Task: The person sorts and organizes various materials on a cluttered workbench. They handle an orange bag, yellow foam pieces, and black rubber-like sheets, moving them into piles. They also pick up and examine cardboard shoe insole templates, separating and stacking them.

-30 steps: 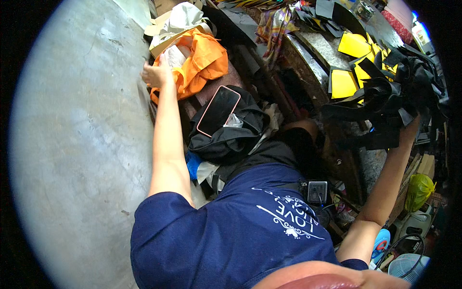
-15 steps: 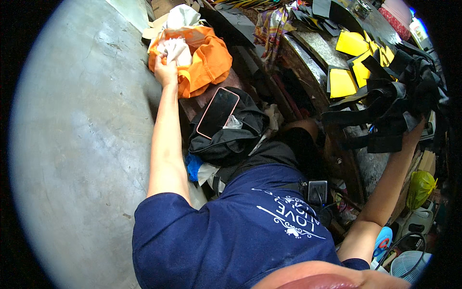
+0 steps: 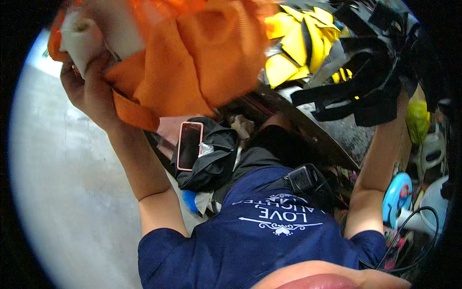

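Observation:
An orange cloth bag (image 3: 192, 62), slightly blurred, is lifted up at the upper left. My left hand (image 3: 94, 89) grips its edge, the fingers closed beside white cloth (image 3: 82, 41) that shows in the bag's opening. Over at the right, a bundle of black fabric strips (image 3: 378, 108) hangs from my raised right hand (image 3: 405, 94). The strips cover most of that hand's fingers.
A phone with a pink edge (image 3: 190, 147) rests on a bunched black cloth (image 3: 219, 164) by my lap. Several yellow and black flat pieces (image 3: 293, 45) lie at the far side. A blue round object (image 3: 398, 192), a yellow-green bag (image 3: 417, 118) and a black cable (image 3: 435, 226) are at the right.
My left hand has raised the orange bag from beside the bench, bringing it up closer. My right hand still holds the black strips, somewhat higher. The view has turned.

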A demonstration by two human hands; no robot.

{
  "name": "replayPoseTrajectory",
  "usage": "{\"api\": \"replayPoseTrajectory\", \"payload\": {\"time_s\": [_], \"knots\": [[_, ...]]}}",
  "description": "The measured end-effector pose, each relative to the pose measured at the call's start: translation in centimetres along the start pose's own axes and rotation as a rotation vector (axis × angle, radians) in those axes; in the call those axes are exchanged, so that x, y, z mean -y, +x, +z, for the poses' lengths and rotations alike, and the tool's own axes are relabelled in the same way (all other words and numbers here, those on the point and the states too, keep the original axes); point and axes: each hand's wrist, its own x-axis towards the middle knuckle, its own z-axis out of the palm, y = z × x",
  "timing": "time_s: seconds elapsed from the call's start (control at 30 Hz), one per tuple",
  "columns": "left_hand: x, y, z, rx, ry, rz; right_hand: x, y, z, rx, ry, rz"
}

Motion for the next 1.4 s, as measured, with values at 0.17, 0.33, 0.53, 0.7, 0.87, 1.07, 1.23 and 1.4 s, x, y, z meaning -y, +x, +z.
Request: {"api": "replayPoseTrajectory", "payload": {"time_s": [0.17,0.33,0.53,0.7,0.87,1.07,1.23,1.4], "knots": [[0.2,-5.2,12.7,0.208,-0.384,-0.345,5.2,-1.7,-2.0,-0.067,0.067,-0.142],[3.0,-13.0,20.2,0.974,0.187,-0.071,10.3,-3.2,-4.6,-0.095,0.065,-0.281],[2.5,-13.8,20.0,0.970,0.183,-0.033,13.4,-3.4,-4.6,-0.088,-0.015,-0.371],[0.7,-11.8,20.6,1.099,0.321,0.085,12.9,-2.9,0.6,-0.077,-0.431,-0.542],[2.0,-11.1,22.7,1.145,0.068,0.061,7.9,-0.4,8.8,-0.122,-1.081,-0.785],[5.2,-9.3,21.8,0.981,0.076,-0.371,-0.7,-4.6,11.5,0.450,-0.432,-0.473],[3.1,-7.8,20.1,0.958,-0.143,-0.523,-1.0,-6.9,7.7,0.666,-0.824,-0.162],[-3.5,-8.1,19.3,0.983,-0.249,-0.540,2.3,-5.2,8.6,0.690,-1.308,0.020]]}}
